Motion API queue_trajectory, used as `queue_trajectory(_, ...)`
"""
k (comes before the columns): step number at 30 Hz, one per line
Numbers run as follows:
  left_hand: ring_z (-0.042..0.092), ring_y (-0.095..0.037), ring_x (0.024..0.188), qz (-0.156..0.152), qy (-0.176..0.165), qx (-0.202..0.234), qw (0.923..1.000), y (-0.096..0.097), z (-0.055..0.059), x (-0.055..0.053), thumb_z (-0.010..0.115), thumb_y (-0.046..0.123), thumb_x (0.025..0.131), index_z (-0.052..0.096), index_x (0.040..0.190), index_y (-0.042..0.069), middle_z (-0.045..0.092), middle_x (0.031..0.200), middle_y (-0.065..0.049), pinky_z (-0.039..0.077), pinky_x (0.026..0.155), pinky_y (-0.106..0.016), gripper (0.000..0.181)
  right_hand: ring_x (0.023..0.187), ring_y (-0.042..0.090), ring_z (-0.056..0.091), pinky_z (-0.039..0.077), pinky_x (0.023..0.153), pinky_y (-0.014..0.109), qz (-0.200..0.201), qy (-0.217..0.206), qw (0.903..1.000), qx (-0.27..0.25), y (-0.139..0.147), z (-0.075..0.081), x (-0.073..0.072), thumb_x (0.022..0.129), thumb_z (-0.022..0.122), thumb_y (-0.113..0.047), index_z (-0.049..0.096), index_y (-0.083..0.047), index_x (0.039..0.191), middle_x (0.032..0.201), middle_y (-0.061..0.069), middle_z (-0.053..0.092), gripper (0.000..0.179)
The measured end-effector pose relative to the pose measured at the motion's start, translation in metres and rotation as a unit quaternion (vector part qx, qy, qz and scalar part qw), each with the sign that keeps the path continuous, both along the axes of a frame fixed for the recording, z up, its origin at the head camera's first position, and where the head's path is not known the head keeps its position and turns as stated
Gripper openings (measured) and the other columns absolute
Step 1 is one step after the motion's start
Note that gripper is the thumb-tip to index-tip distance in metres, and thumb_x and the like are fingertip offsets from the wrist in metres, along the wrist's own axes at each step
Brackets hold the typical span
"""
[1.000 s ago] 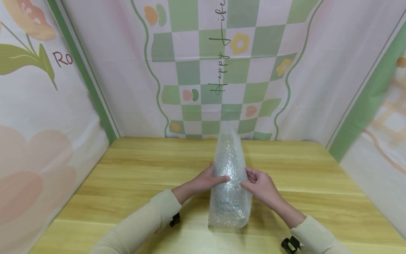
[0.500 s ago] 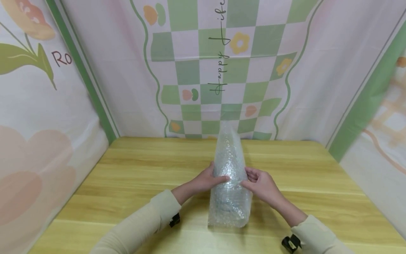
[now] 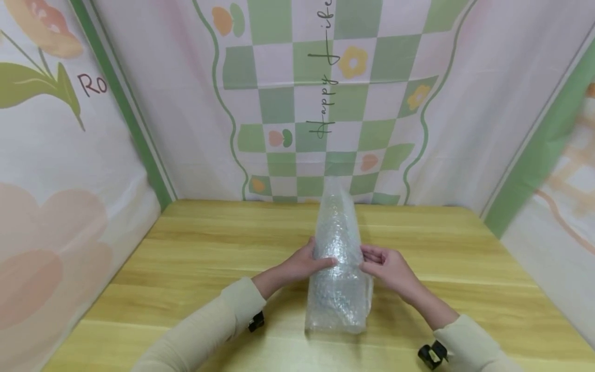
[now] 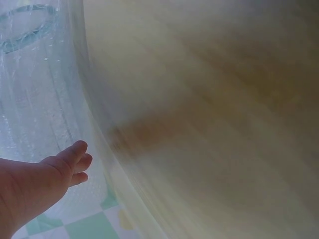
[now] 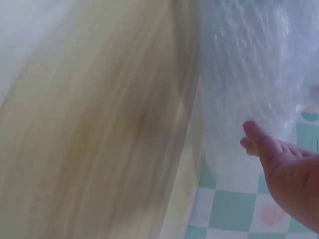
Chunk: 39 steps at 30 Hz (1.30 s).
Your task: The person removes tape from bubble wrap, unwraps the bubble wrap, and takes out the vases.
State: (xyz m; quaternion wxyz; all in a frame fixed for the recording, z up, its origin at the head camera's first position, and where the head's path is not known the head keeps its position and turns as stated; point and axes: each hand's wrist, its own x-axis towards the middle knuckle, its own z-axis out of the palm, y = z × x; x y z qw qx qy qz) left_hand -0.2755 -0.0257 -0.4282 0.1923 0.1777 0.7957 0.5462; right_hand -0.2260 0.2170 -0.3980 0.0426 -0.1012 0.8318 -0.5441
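Note:
A tall package in clear bubble wrap stands on the wooden table, narrowing toward its top. Through the wrap in the left wrist view, a bluish-green ring-shaped edge shows; what the wrapped thing is, I cannot tell. My left hand grips the package from the left, thumb across the front and the other fingers hidden behind. On the right side, my right hand pinches the loose edge of the bubble wrap between thumb and curled fingers. The right wrist view has the same hand beside the wrap.
The wooden table reaches back to a green-and-white checked cloth. Printed cloths also hang at both sides. A black wrist device sits under the right cuff, another black device under the left.
My right hand has shifted slightly to the right, and the wrap's right edge has come out a little with it. My left hand keeps its place on the package.

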Motion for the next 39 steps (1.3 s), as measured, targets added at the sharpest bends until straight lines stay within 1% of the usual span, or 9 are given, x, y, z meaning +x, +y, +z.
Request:
queue_trajectory(4, 0.032, -0.041, 0.14, 0.003, -0.004, 0.002, 1.0, 0.0, 0.002, 0.0, 0.068, 0.054, 0.09, 0.0, 0.159, 0.001, 0.022, 0.158, -0.025, 0.032, 0.111, -0.051, 0.11, 0.13, 0.044, 0.046, 0.046, 0.099, 0.036, 0.035, -0.003, 0.9993, -0.015, 0.006, 0.002, -0.001, 0.095, 0.067, -0.012, 0.039, 0.018, 0.141, 0.141, 0.033, 0.045, 0.062)
queue_trajectory(7, 0.031, -0.041, 0.14, 0.003, -0.008, 0.004, 1.0, 0.0, 0.002, 0.0, 0.069, 0.054, 0.089, -0.001, 0.158, 0.001, 0.021, 0.159, -0.026, 0.031, 0.111, -0.051, 0.112, 0.132, 0.044, 0.043, 0.045, 0.1, 0.035, 0.049, -0.007, 0.9984, -0.028, 0.01, 0.001, -0.001, 0.096, 0.066, -0.012, 0.038, 0.018, 0.141, 0.143, 0.033, 0.043, 0.062)
queue_trajectory(14, 0.042, -0.04, 0.134, -0.007, -0.007, 0.024, 0.9997, 0.001, -0.002, -0.001, 0.071, 0.049, 0.09, 0.002, 0.16, 0.005, 0.032, 0.154, -0.024, 0.039, 0.107, -0.051, 0.107, 0.135, 0.046, 0.036, 0.042, 0.103, 0.033, 0.081, -0.012, 0.9947, -0.061, 0.015, 0.0, 0.002, 0.098, 0.062, -0.01, 0.032, 0.02, 0.143, 0.146, 0.035, 0.036, 0.062)
queue_trajectory(17, 0.043, -0.039, 0.133, -0.007, -0.006, 0.026, 0.9996, 0.001, -0.002, -0.001, 0.071, 0.048, 0.09, 0.003, 0.16, 0.005, 0.033, 0.154, -0.024, 0.04, 0.106, -0.051, 0.107, 0.136, 0.047, 0.034, 0.041, 0.103, 0.033, 0.087, -0.011, 0.9941, -0.064, 0.015, 0.0, 0.003, 0.098, 0.062, -0.01, 0.031, 0.02, 0.143, 0.146, 0.035, 0.035, 0.062)
queue_trajectory(24, 0.046, -0.039, 0.131, -0.001, -0.004, 0.026, 0.9996, 0.003, 0.0, 0.0, 0.072, 0.047, 0.09, 0.005, 0.16, 0.004, 0.036, 0.152, -0.025, 0.042, 0.104, -0.051, 0.105, 0.137, 0.047, 0.031, 0.04, 0.104, 0.036, 0.09, -0.017, 0.9941, -0.058, 0.015, 0.001, 0.003, 0.096, 0.062, -0.01, 0.028, 0.019, 0.145, 0.149, 0.035, 0.03, 0.066)
queue_trajectory(29, 0.045, -0.039, 0.131, 0.007, -0.011, 0.022, 0.9997, 0.003, 0.0, 0.0, 0.072, 0.048, 0.089, 0.004, 0.16, 0.004, 0.034, 0.153, -0.025, 0.041, 0.105, -0.051, 0.107, 0.138, 0.047, 0.03, 0.038, 0.105, 0.039, 0.079, -0.019, 0.9959, -0.04, 0.013, 0.003, 0.004, 0.096, 0.065, -0.014, 0.027, 0.018, 0.146, 0.15, 0.035, 0.029, 0.071)
queue_trajectory(33, 0.046, -0.039, 0.13, 0.009, -0.014, 0.025, 0.9995, 0.004, -0.001, 0.0, 0.073, 0.046, 0.089, 0.005, 0.16, 0.004, 0.036, 0.152, -0.025, 0.042, 0.104, -0.05, 0.106, 0.138, 0.048, 0.03, 0.036, 0.106, 0.043, 0.071, -0.017, 0.9969, -0.028, 0.012, 0.006, 0.003, 0.095, 0.066, -0.016, 0.026, 0.018, 0.146, 0.15, 0.035, 0.029, 0.073)
queue_trajectory(39, 0.053, -0.036, 0.124, -0.001, -0.014, 0.042, 0.999, 0.004, 0.0, 0.0, 0.073, 0.042, 0.09, 0.009, 0.16, 0.006, 0.043, 0.146, -0.022, 0.047, 0.1, -0.048, 0.101, 0.139, 0.046, 0.029, 0.031, 0.109, 0.048, 0.06, -0.012, 0.9978, -0.026, 0.01, 0.011, -0.003, 0.097, 0.064, -0.017, 0.026, 0.019, 0.146, 0.15, 0.035, 0.03, 0.071)
